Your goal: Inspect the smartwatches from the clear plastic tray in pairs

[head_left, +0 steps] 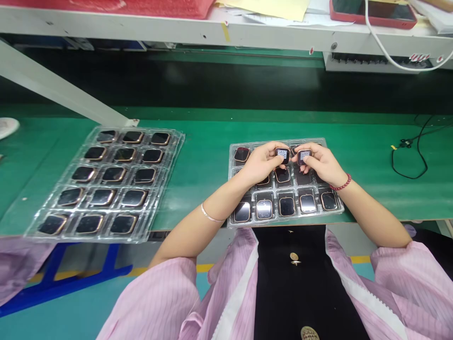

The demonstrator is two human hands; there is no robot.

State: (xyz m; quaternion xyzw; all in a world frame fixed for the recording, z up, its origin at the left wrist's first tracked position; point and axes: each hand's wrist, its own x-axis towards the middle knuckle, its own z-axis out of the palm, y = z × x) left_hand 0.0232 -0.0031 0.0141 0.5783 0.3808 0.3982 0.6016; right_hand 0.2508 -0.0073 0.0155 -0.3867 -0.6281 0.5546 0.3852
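Observation:
My left hand (264, 162) holds a square watch (282, 154) whose lit screen shows a code pattern, thumb at its lower edge. A second watch (303, 157) with a similar code on its screen is gripped in my right hand (320, 163). Both watches are side by side, a small gap apart, above a clear plastic tray (286, 220). Dark-screened watches sit in that tray's compartments, such as one at the front (286, 206). My hands hide part of the tray's back rows.
Another clear tray (141, 236) of watches lies at the left on the green table (205, 174). A black cable (406, 177) is at the right. Overhead, a white shelf (177, 35) carries papers and a red-cased phone (375, 16); its slanted post (67, 89) meets the table at the left.

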